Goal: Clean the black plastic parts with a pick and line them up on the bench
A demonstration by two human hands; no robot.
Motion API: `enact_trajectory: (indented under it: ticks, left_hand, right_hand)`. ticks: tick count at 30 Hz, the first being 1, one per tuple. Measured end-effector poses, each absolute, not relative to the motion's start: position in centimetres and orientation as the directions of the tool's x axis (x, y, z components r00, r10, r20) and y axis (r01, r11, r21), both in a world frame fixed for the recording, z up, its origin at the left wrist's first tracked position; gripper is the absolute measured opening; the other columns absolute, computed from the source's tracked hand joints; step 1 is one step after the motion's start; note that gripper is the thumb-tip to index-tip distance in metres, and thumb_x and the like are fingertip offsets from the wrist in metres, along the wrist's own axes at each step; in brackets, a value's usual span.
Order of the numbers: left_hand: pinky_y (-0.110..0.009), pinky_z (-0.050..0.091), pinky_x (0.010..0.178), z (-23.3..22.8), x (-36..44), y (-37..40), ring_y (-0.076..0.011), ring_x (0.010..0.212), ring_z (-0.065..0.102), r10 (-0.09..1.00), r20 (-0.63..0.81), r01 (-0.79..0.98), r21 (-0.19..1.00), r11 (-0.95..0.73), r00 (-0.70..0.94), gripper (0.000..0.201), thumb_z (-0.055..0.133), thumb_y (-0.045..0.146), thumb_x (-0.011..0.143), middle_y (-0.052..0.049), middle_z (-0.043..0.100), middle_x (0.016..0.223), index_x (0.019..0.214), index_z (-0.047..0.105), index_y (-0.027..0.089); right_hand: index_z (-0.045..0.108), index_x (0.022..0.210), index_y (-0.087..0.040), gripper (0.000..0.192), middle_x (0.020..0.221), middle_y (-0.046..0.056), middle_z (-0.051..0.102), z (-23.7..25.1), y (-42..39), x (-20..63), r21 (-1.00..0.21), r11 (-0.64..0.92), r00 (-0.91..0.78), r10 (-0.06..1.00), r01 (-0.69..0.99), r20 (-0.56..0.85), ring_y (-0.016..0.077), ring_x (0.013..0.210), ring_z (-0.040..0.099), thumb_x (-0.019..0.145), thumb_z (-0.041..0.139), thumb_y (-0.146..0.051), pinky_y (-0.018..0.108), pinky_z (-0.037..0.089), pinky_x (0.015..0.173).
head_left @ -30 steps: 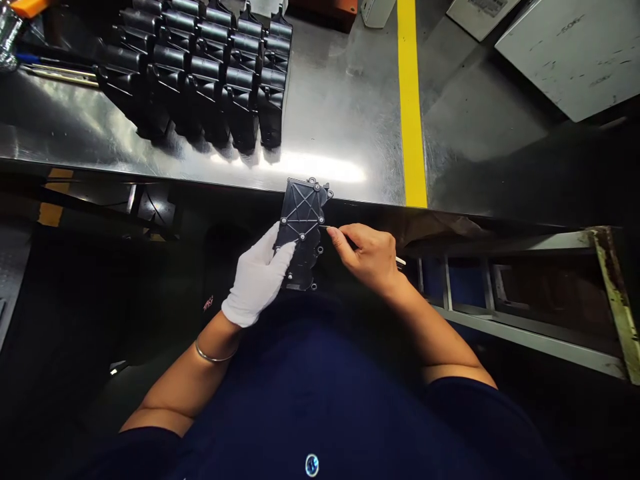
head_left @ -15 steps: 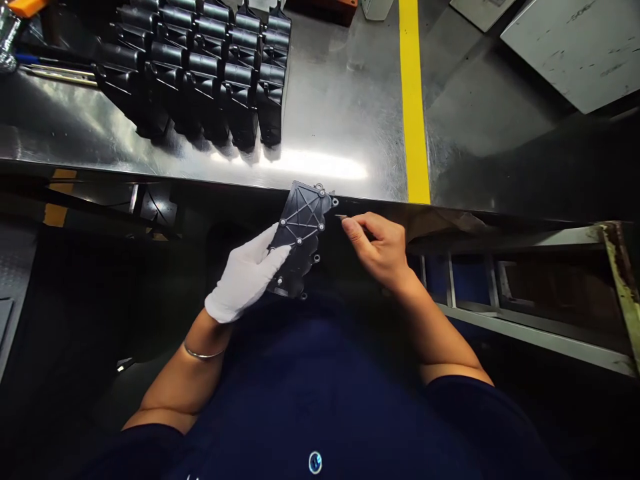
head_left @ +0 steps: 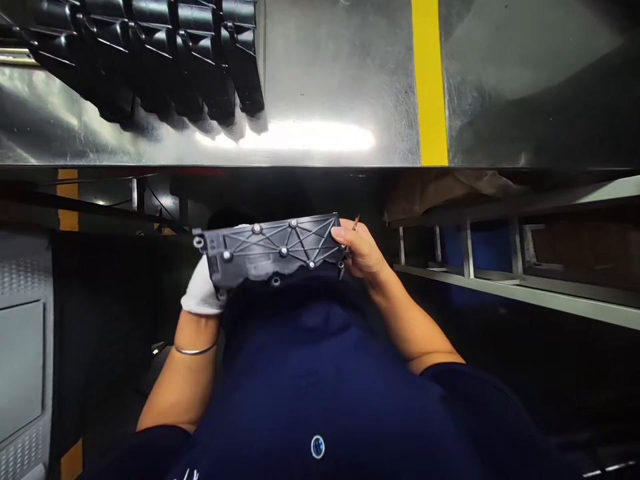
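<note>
A black plastic cover with crossed ribs, metal-centred round bosses and small eyelets along its edges lies nearly level in front of my chest. My left hand, in a white glove, supports its left end from behind, with most of its fingers hidden by the part. At the right end, my bare right hand pinches the corner, thumb on the ribbed face. A thin pointed object sticks up from the right-hand fingers; the rest of it is hidden, so its kind is unclear.
Several black plastic housings stand in rows on the metal bench, at its left. Yellow tape crosses the bench top. A pale metal frame is at the right, and a grey panel at the left.
The cover has turned from steeply slanted to nearly level and dropped away from the bench edge. My right hand, apart from it before, now grips its right end. The view has shifted.
</note>
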State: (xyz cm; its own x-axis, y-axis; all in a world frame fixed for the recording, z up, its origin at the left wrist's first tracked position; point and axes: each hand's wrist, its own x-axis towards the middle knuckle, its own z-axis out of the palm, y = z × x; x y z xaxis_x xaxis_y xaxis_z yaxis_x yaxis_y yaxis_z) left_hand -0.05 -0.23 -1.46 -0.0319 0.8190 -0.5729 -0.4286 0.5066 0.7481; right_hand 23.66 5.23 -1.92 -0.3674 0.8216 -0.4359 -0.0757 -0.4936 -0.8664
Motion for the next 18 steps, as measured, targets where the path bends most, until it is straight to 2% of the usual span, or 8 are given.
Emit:
enact_trajectory:
  ticks: [2,3,6,9,12,15,18]
  left_hand:
    - [-0.042,0.06,0.079,-1.9,1.5,-1.0,-0.0306,0.094,0.069,0.819,-0.568,-0.399,0.735,0.548,0.078,0.027,0.084,0.02,0.056,-0.008,0.075,0.08,0.082,0.075,0.019]
    - [-0.046,0.058,0.084,-2.0,2.2,-1.1,-0.0329,0.102,0.067,0.82,-0.56,-0.447,0.708,0.546,0.116,0.03,0.084,0.022,0.056,-0.01,0.075,0.091,0.084,0.075,0.018]
    - [-0.049,0.055,0.091,-2.1,3.9,-0.5,-0.0275,0.108,0.065,0.814,-0.58,-0.626,0.622,0.47,0.035,0.026,0.074,0.032,0.072,-0.008,0.073,0.108,0.095,0.072,0.021]
    - [-0.043,0.058,0.087,-2.1,4.3,1.2,-0.019,0.089,0.07,0.739,-0.666,-0.684,0.588,0.432,-0.105,0.017,0.072,0.025,0.074,-0.003,0.074,0.096,0.09,0.071,0.02]
    - [-0.041,0.059,0.086,-1.9,4.3,2.1,-0.0153,0.079,0.07,0.731,-0.652,-0.697,0.619,0.362,-0.199,0.015,0.076,0.02,0.069,-0.001,0.073,0.086,0.082,0.07,0.018]
    - [-0.038,0.058,0.087,-1.6,4.5,1.9,-0.0154,0.082,0.07,0.773,-0.573,-0.683,0.681,0.264,-0.273,0.02,0.08,0.018,0.064,0.001,0.073,0.088,0.081,0.07,0.019]
    - [-0.037,0.059,0.086,-1.4,4.9,1.6,-0.0184,0.089,0.07,0.786,-0.523,-0.65,0.729,0.213,-0.329,0.022,0.082,0.019,0.061,0.0,0.074,0.091,0.081,0.071,0.021]
  right_hand:
    - [0.06,0.079,-0.017,0.042,0.051,-0.007,0.04,-1.7,5.1,23.2,-0.912,-0.408,-0.294,0.878,-0.043,-0.379,0.0047,0.039,0.028,0.07,0.064,-0.057,0.021,0.022,0.036]
    - [0.061,0.082,-0.016,0.043,0.054,-0.006,0.044,-1.6,5.0,22.9,-0.929,-0.369,-0.285,0.891,-0.003,-0.353,0.0055,0.043,0.033,0.071,0.065,-0.058,0.021,0.026,0.039]
    - [0.062,0.089,-0.016,0.043,0.067,-0.002,0.055,-2.4,4.8,22.3,-0.962,-0.229,-0.295,0.918,0.148,-0.264,0.0091,0.056,0.047,0.076,0.063,-0.058,0.022,0.039,0.051]
    - [0.058,0.099,-0.019,0.036,0.08,0.0,0.059,-3.8,4.5,22.0,-0.953,-0.103,-0.119,0.983,0.285,-0.142,0.0104,0.065,0.053,0.088,0.051,-0.052,0.023,0.044,0.06]
    - [0.05,0.096,-0.022,0.027,0.075,-0.002,0.055,-4.3,3.9,21.9,-0.956,-0.106,0.066,0.994,0.273,-0.091,0.0085,0.056,0.05,0.096,0.037,-0.046,0.021,0.041,0.051]
    - [0.048,0.089,-0.021,0.023,0.065,-0.005,0.051,-3.6,2.8,21.5,-0.965,-0.055,-0.026,0.998,0.256,-0.064,0.0071,0.046,0.046,0.098,0.039,-0.041,0.02,0.039,0.046]
    - [0.055,0.081,-0.019,0.018,0.066,-0.002,0.057,-2.9,1.8,20.8,-0.903,0.181,-0.138,0.981,0.389,0.137,0.0087,0.055,0.053,0.093,0.051,-0.032,0.022,0.043,0.054]
